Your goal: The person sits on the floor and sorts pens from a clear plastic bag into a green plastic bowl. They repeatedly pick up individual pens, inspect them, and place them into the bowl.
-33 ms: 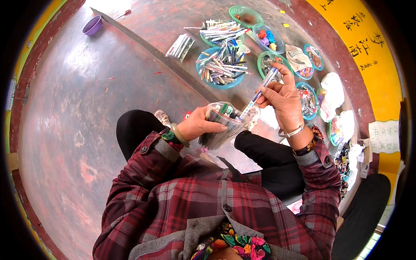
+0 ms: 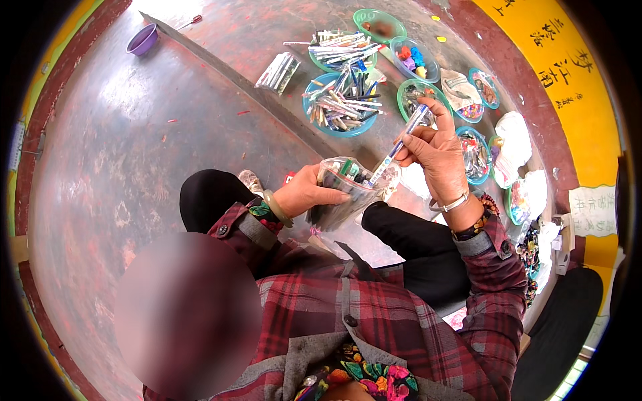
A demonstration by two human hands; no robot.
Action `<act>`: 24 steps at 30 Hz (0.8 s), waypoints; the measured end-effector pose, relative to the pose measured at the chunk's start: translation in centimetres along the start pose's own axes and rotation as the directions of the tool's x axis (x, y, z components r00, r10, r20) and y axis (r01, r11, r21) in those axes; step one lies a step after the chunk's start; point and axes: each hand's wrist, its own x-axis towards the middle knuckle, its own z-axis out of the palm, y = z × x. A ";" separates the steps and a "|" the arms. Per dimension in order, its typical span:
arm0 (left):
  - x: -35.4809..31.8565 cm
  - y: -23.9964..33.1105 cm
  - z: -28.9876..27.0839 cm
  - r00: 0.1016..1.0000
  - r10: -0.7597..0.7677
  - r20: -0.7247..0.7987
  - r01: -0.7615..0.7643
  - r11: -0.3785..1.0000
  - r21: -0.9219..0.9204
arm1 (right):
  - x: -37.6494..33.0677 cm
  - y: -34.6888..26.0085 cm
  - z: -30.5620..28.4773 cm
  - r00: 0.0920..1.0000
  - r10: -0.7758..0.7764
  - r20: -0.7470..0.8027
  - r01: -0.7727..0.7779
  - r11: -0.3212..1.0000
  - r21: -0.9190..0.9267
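My left hand (image 2: pixel 309 192) is closed around the side of a clear plastic bag (image 2: pixel 338 206), its thumb across the front. Inside the bag several pens stand with their ends at the open top; a green one shows among darker ones. A white and blue pen (image 2: pixel 391 159) is held slanting by my right hand (image 2: pixel 439 152), between thumb and fingers. The pen's lower end is at the right side of the bag's mouth; I cannot tell whether it is inside. The bag is above the floor, between my knees.
Ahead, a blue basket (image 2: pixel 334 130) and a green basket (image 2: pixel 321 63) hold heaped pens. Beside them lies a bundle of pens in clear wrap (image 2: pixel 277 71). More baskets and white bags (image 2: pixel 513 144) line the right wall. A purple basin (image 2: pixel 142 41) stands far left. A blurred round patch covers the lower left.
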 end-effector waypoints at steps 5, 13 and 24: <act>0.1 -0.1 0.0 1.000 -0.002 -0.010 0.001 0.999 -0.033 | 0.0 0.3 0.0 0.999 -0.013 0.036 0.015 0.999 -0.043; 0.3 -0.7 -0.1 0.999 -0.004 -0.032 -0.004 0.967 -0.256 | -0.7 2.2 0.4 0.990 0.070 0.120 -0.065 0.997 -0.044; 0.2 -0.8 -0.4 0.998 -0.016 -0.065 -0.006 0.944 -0.330 | -0.4 3.5 0.8 0.972 -0.108 0.208 0.176 0.923 -0.342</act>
